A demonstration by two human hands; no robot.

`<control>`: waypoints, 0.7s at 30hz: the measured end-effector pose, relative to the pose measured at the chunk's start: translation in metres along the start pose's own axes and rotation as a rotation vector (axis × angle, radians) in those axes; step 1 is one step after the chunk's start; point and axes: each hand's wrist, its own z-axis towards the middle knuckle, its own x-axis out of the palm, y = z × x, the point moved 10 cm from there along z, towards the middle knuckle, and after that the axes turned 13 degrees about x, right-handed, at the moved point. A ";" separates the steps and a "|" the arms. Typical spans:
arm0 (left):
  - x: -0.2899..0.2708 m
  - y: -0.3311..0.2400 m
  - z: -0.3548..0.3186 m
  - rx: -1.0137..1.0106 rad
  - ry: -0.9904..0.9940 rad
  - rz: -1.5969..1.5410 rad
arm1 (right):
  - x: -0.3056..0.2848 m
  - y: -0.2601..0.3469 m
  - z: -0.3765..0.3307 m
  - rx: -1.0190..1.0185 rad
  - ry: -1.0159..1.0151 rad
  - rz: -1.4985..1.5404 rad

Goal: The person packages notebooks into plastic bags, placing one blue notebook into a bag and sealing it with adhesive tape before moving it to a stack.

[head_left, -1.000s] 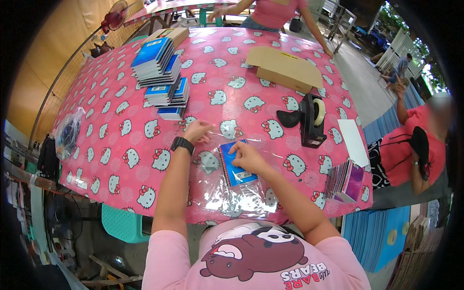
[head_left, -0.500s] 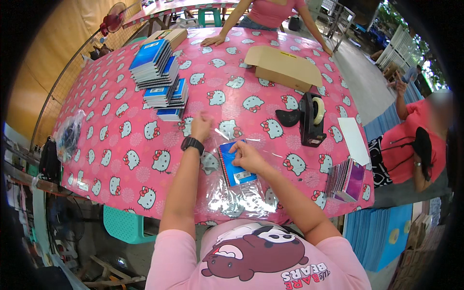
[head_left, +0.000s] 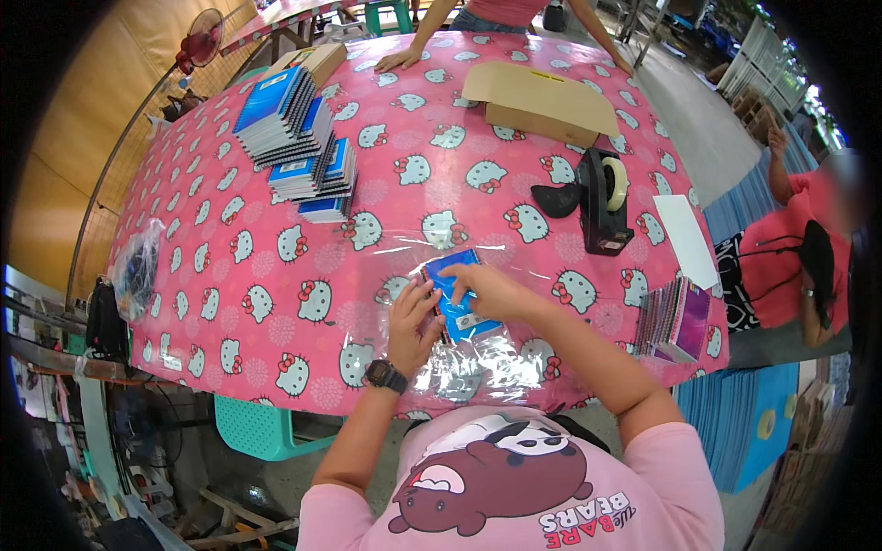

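Observation:
A small blue spiral notebook [head_left: 468, 323] lies on a sheet of clear plastic film [head_left: 459, 375] at the table's near side. My left hand [head_left: 413, 321] rests along the notebook's spiral edge with its fingers apart, wearing a dark wristwatch [head_left: 385, 375]. From the right, my right hand [head_left: 496, 292] lies over the cover, its index finger stretched toward the upper part and the others partly bent. Whether the film lies over the notebook as well as under it I cannot tell.
Stacked blue notebooks [head_left: 299, 129] stand at the far left. A black tape dispenser [head_left: 604, 207], an open cardboard box [head_left: 542, 106], a white strip [head_left: 684, 241] and purple notebooks [head_left: 675, 320] lie on the right. One person leans on the far edge; another is at right.
My left hand has come back from beyond the notebook to its spiral edge. My right hand stays on the cover, with its index finger now straighter. The whole view has shifted slightly.

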 end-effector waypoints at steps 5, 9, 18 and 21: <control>-0.001 0.012 0.004 0.005 -0.018 -0.044 | -0.003 0.020 -0.029 -0.124 -0.116 -0.637; 0.037 0.026 -0.001 -0.050 0.305 -0.035 | -0.008 -0.020 -0.020 0.066 -0.067 -0.482; 0.048 0.024 0.001 -0.057 0.308 -0.057 | 0.008 -0.021 -0.011 0.026 -0.140 -0.484; 0.046 0.023 0.006 -0.071 0.333 0.003 | 0.006 -0.016 -0.010 0.015 -0.195 -0.505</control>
